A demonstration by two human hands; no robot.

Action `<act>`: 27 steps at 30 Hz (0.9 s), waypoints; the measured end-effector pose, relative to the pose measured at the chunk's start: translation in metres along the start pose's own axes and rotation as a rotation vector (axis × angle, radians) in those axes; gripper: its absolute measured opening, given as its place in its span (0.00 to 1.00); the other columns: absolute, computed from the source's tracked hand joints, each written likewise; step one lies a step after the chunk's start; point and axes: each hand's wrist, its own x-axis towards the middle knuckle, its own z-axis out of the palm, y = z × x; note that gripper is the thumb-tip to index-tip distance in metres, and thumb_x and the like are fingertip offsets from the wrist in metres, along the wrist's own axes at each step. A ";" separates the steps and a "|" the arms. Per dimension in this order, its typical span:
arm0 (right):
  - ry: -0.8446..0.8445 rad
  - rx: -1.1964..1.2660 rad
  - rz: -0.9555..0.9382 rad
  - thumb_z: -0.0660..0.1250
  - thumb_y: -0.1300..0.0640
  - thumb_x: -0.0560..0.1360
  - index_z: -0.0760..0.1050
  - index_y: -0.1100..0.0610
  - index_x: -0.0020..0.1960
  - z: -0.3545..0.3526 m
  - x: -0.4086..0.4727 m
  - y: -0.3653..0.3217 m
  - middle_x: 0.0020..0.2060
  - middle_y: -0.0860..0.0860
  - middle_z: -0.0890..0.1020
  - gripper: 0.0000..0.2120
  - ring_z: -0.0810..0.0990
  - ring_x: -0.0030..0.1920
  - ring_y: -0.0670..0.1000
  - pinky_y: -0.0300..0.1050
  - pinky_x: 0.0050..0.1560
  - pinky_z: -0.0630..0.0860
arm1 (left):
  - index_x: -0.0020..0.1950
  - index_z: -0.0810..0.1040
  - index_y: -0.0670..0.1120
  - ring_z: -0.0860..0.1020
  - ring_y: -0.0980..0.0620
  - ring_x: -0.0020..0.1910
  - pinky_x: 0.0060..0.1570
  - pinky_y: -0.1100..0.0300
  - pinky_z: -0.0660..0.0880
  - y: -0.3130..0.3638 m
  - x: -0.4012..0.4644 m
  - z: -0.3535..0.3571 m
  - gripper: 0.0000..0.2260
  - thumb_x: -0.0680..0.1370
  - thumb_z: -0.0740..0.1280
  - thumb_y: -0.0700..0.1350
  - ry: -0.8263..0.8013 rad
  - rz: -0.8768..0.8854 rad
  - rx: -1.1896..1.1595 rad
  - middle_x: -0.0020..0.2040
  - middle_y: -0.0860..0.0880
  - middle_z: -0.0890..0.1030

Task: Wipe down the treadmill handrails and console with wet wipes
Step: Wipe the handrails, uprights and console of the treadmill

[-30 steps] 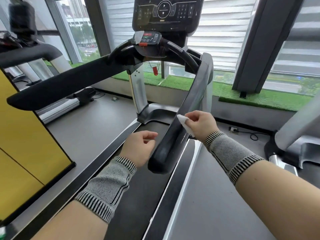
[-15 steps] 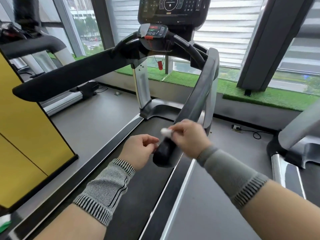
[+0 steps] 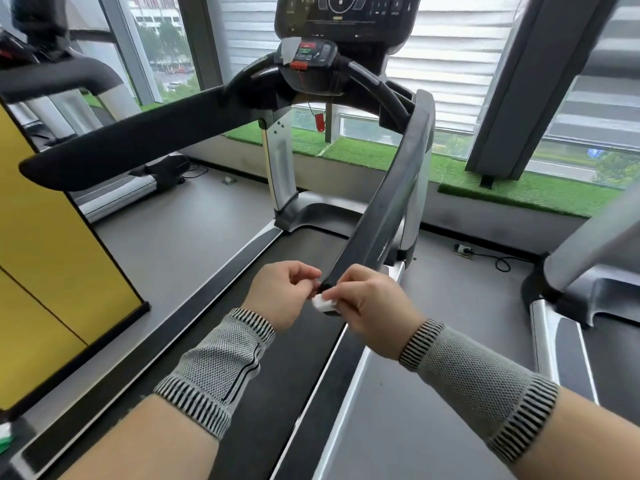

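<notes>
The black right handrail runs from the console down to its near end, just in front of me. My right hand grips a bunched white wet wipe at that near end of the rail. My left hand sits just left of the rail tip with curled fingers that reach the wipe's edge; whether they pinch it I cannot tell. The long black left handrail stretches off to the left. A small control panel sits below the console.
The treadmill belt lies under my arms. A yellow panel stands at left, and another treadmill at right. A red safety key hangs under the console. Windows and a green turf strip are ahead.
My right hand has slid the wipe down the right handrail to its near tip. My left hand has moved right to meet it at the wipe.
</notes>
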 end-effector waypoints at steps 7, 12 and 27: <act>0.217 -0.065 0.101 0.67 0.60 0.73 0.83 0.55 0.49 0.021 0.007 -0.001 0.40 0.51 0.76 0.09 0.75 0.38 0.50 0.42 0.40 0.74 | 0.48 0.81 0.40 0.80 0.63 0.30 0.30 0.74 0.70 -0.001 -0.005 -0.003 0.10 0.77 0.61 0.30 -0.023 -0.020 -0.032 0.39 0.47 0.82; 0.184 -0.243 -0.146 0.67 0.61 0.72 0.81 0.58 0.42 0.028 -0.016 -0.008 0.35 0.52 0.74 0.04 0.73 0.34 0.52 0.41 0.31 0.73 | 0.47 0.81 0.42 0.79 0.64 0.29 0.30 0.74 0.69 -0.003 -0.006 -0.003 0.12 0.76 0.60 0.30 -0.027 -0.039 -0.042 0.39 0.49 0.82; 0.268 -0.225 -0.179 0.68 0.65 0.71 0.81 0.58 0.43 0.032 -0.015 0.006 0.38 0.53 0.77 0.04 0.74 0.36 0.54 0.47 0.34 0.77 | 0.45 0.81 0.44 0.81 0.56 0.36 0.28 0.74 0.68 0.002 -0.004 -0.002 0.12 0.77 0.60 0.31 -0.056 -0.029 -0.049 0.42 0.47 0.83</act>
